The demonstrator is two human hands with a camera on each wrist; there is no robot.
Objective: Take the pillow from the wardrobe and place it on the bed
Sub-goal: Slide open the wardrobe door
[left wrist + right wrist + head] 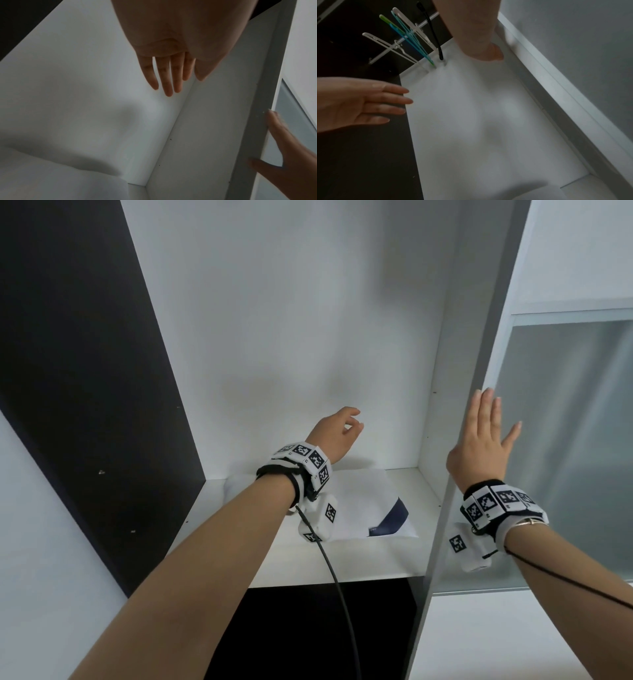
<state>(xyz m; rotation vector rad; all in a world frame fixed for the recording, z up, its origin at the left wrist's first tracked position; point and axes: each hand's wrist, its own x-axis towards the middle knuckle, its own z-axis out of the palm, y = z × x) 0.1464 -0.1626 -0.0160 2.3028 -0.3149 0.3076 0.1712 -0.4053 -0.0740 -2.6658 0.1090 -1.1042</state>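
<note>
A white pillow (pixel 366 498) with a navy stripe lies flat on the white wardrobe shelf (pixel 342 566). My left hand (pixel 354 422) hovers inside the compartment just above the pillow's far side, fingers loosely relaxed and holding nothing. In the left wrist view, the left hand (pixel 168 81) has straight fingers pointing at the back corner, and the pillow (pixel 60 175) bulges below. My right hand (pixel 493 419) is open, its fingers spread flat against the edge of the wardrobe's right side panel (pixel 479 364). The right hand (pixel 283 142) also shows on that grey edge.
A frosted glass door panel (pixel 565 440) stands to the right of the compartment. A dark panel (pixel 68 371) borders it on the left, and a dark opening (pixel 308 628) lies under the shelf. Several plastic hangers (pixel 406 36) hang on a rail in the right wrist view.
</note>
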